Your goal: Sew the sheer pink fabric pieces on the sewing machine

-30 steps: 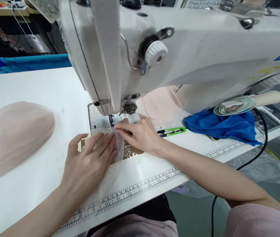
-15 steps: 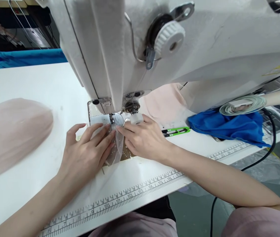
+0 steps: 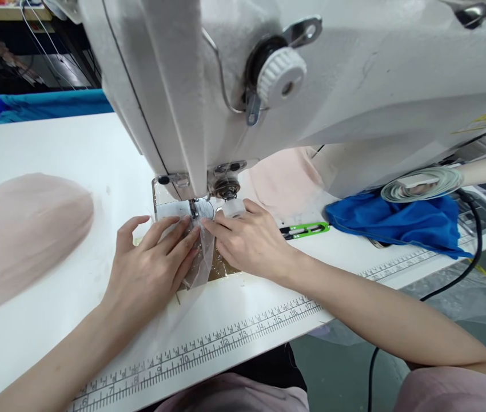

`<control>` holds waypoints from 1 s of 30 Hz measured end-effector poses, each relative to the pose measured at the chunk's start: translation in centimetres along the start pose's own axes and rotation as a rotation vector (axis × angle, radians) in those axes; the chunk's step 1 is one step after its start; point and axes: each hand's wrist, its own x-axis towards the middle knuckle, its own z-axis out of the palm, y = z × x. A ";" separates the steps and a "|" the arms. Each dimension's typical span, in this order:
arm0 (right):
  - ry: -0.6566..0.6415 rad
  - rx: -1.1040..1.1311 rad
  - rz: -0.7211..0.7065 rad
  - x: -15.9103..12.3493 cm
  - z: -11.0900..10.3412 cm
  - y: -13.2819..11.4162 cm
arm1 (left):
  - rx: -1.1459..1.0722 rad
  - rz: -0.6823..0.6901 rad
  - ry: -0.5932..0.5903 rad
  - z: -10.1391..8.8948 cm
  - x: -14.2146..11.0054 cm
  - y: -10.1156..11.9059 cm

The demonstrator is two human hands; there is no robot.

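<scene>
Both hands press a sheer fabric strip just in front of the sewing machine needle. The left hand lies flat, fingers spread open on it; the right hand pinches its edge, fingertips curled, forearm angled in from the right.
</scene>
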 end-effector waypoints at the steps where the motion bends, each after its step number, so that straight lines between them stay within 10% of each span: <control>1: 0.001 -0.004 -0.001 0.0 0.0 0.0 | -0.005 0.002 0.002 0.0 0.0 0.0; 26: -0.004 0.112 -0.104 0.3 -1.0 0.2 | -0.118 0.042 0.100 -1.3 -0.3 -0.2; 30: -0.026 0.151 -0.173 0.2 -1.6 0.5 | -0.263 0.032 -0.102 -3.2 -0.8 0.9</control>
